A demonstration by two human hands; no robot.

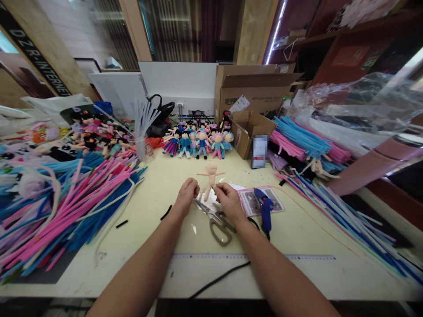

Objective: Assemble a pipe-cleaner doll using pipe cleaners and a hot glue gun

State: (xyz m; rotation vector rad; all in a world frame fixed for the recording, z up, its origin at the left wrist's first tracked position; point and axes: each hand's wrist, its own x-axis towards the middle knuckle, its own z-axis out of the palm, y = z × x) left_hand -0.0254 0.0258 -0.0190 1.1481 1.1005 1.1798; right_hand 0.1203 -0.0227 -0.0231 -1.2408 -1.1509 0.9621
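1. I have the beige doll figure (212, 176) mid-table, just beyond and between the two hands; arms spread sideways, head end away from me. Can't tell if it lies flat or is tipped up.
2. Right hand (230, 201): thumb and index finger together, pinched on the end of the doll's leg on that side.
3. Left hand (188, 196): fingers curled together, apart from the doll, beside its other leg. I can't tell whether anything is inside.
4. Below the doll, I see scissors (210, 212), blades pointing toward the left hand, handles near the right wrist.
5. Right of the right hand: blue glue gun (265, 208), partly over a pink-edged card (279, 200).
6. Nearer me: clear ruler (310, 257) running crosswise behind the forearms, black cable (220, 278) close to the table edge.
7. Left of the left hand, two short black pieces lie well apart on the pale yellow table (158, 182).
8. Far left, a big heap of pink, blue and white fuzzy stems (71, 198); on the right, more stems in bundles, plus a pink bottle (376, 165).
9. Back: finished-looking dolls (202, 143) crowded together, cardboard boxes (257, 90) beside them.
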